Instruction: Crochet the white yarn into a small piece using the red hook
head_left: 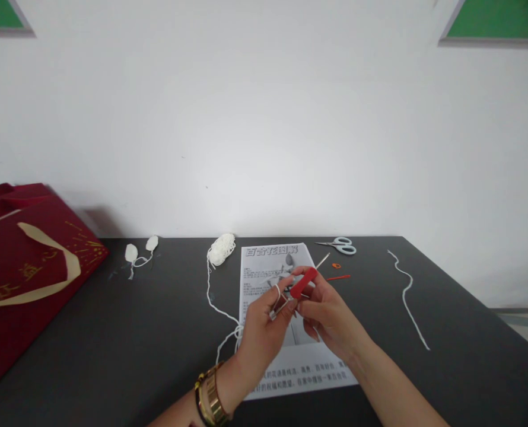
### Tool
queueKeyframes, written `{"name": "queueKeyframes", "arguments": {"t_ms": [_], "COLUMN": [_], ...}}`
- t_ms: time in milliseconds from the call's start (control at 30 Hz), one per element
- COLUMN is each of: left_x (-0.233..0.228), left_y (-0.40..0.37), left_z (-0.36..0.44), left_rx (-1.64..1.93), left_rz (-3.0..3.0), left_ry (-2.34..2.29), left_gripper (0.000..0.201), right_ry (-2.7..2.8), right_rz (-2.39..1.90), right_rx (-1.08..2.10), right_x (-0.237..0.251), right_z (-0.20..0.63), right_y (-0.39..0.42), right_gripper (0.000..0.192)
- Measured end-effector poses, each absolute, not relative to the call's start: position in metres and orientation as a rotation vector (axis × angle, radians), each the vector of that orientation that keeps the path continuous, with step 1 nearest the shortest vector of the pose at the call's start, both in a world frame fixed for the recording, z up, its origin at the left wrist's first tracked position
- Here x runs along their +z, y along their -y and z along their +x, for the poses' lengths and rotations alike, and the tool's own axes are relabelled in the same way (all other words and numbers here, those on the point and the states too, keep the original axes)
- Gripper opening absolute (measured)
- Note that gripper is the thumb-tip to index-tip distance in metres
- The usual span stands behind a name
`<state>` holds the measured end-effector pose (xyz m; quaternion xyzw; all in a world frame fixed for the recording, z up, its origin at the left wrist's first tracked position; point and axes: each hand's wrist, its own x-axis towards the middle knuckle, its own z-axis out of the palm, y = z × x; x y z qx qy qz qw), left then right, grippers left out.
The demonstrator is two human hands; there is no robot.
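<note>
Head view: hands (290,308) (fingers curled) grip hook (304,281).

A: What does the frame cut off?
B: The red bag (28,267) at the left edge, and both forearms at the bottom.

A: What stays unreadable?
B: The sheet's (264,267) small print; the hook's tip hides behind the left hand (264,329).

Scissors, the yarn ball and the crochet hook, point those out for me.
Scissors (340,245): head view, where the blades meet the pale handle loops.
Yarn ball (222,249): head view, middle of the white bundle.
Crochet hook (304,282): head view, red handle held by the right hand (324,311).
</note>
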<state>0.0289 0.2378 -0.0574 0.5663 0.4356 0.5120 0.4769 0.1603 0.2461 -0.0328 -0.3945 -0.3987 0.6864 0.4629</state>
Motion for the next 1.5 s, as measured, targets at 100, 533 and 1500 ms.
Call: {"name": "queueKeyframes", "arguments": {"t_ms": [100, 533, 1500], "left_x": [-0.058, -0.046, -0.03], "left_y": [-0.239, -0.244, -0.252], "left_z": [0.029, 0.021, -0.009], "left_rx": [1.242, 1.159, 1.059], "left_rz": [1.323, 1.065, 0.939], "left_ry": [-1.098, -0.893, -0.428], "left_gripper": [0.038, 0.054, 0.041], "right_ry": [0.968, 0.984, 0.859], "right_rz": [-0.972, -0.829, -0.46], "right_rx": [1.692, 1.689, 1.889], "right_x": [-0.034, -0.034, -0.029], "right_z": [0.161, 0.159, 0.156], "right_y": [-0.246, -0.243, -0.233], "right_gripper": [0.053, 0.043, 0.031]}}
